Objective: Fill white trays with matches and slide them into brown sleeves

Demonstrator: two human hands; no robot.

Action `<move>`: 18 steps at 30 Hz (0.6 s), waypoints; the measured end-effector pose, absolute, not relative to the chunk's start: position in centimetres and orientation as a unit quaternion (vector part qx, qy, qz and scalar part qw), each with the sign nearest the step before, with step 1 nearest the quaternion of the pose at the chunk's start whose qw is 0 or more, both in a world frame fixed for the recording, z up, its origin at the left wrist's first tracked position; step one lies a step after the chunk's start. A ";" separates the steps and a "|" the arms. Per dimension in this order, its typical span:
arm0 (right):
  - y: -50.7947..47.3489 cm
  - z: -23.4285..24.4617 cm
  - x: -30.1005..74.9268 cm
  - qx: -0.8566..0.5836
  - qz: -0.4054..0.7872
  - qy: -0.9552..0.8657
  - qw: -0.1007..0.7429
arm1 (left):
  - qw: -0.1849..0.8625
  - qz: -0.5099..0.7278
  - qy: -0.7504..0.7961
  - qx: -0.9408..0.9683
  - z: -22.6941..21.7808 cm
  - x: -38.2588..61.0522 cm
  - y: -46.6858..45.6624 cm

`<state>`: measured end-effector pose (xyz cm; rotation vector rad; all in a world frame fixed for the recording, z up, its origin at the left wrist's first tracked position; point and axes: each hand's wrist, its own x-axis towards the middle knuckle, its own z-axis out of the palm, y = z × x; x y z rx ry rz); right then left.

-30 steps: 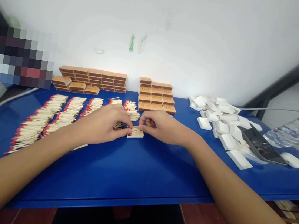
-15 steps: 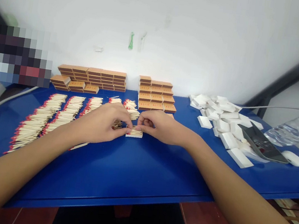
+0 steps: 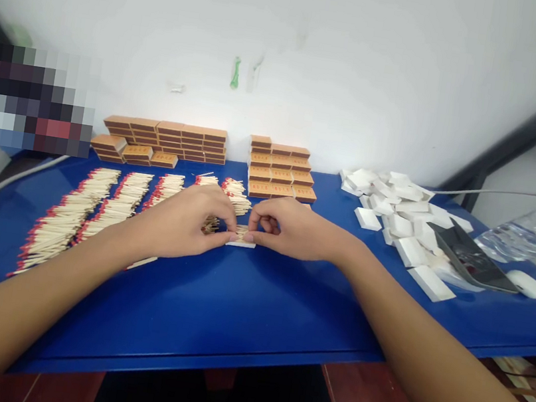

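A small white matchbox tray (image 3: 241, 238) filled with matches lies on the blue table (image 3: 242, 305). My left hand (image 3: 187, 221) pinches the tray's left end, fingers closed. Across from it my right hand (image 3: 289, 226) has its fingers curled onto the tray's right end and the matches in it. Loose matches with red heads (image 3: 95, 209) lie in rows just left of my left hand. Most of the tray is hidden under my fingertips.
Stacks of orange matchbox sleeves (image 3: 166, 142) and a second stack (image 3: 280, 170) stand along the white wall. A heap of empty white trays (image 3: 397, 213) lies at the right, beside a dark phone (image 3: 471, 258), a white mouse (image 3: 527, 285) and a plastic bag (image 3: 535, 231).
Both hands stay at the tray; my right hand's fingers have closed a little further over its right end. Nothing else has moved.
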<state>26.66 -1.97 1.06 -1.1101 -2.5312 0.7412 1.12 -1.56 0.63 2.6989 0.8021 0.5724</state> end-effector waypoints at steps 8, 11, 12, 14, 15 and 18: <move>-2.0 1.3 26.7 -0.413 0.240 -0.867 0.145 | 0.144 0.204 0.265 0.931 0.6 1.2 -1.6; -1.8 1.1 26.8 -0.395 0.227 -0.876 0.157 | 0.146 0.208 0.257 0.932 0.7 1.2 -1.6; -1.7 1.0 26.9 -0.389 0.226 -0.879 0.159 | 0.147 0.207 0.257 0.933 0.7 1.3 -1.6; -1.7 0.9 26.8 -0.386 0.228 -0.880 0.156 | 0.147 0.202 0.257 0.934 0.7 1.3 -1.6; -1.7 0.9 26.8 -0.390 0.229 -0.879 0.154 | 0.145 0.199 0.258 0.934 0.7 1.3 -1.6; -1.8 0.9 26.7 -0.398 0.231 -0.876 0.144 | 0.134 0.197 0.263 0.935 0.7 1.3 -1.6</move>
